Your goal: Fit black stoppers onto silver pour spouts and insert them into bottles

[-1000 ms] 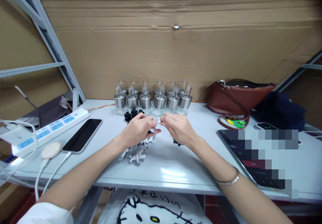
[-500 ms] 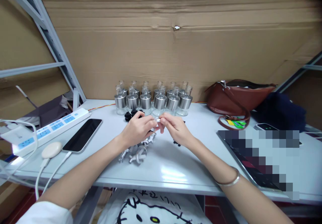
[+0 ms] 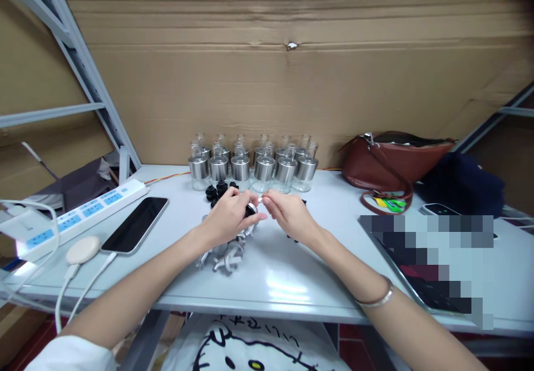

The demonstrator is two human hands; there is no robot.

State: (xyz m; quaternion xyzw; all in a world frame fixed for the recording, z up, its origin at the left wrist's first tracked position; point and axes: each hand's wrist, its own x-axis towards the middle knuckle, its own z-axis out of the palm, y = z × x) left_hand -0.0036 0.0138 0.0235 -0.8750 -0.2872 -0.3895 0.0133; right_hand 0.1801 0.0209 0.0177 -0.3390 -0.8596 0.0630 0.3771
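Note:
My left hand (image 3: 228, 215) is closed round a small round part (image 3: 251, 209) with a black face and a pale rim. Its thumb sticks out beneath. A thin white tip (image 3: 260, 199) spans the gap between the two hands, and my right hand (image 3: 290, 212) pinches its right end. Whether tip and round part are one piece I cannot tell. Below my left hand lie several silver branching pieces (image 3: 228, 257). Behind it sits a cluster of black stoppers (image 3: 217, 189). Small black pieces (image 3: 293, 238) show partly from under my right hand.
Two rows of glass bottles (image 3: 265, 168) with metal sleeves stand at the back. To the left lie a phone (image 3: 136, 225), a white charging puck (image 3: 83, 250) and a power strip (image 3: 87, 212). On the right are a brown bag (image 3: 396, 162) and a tablet (image 3: 411, 271), partly pixelated.
My left hand has turned, so its thumb now extends below and the black face of the round part shows. My right hand stays at the white tip, with its fingers drawn closer together.

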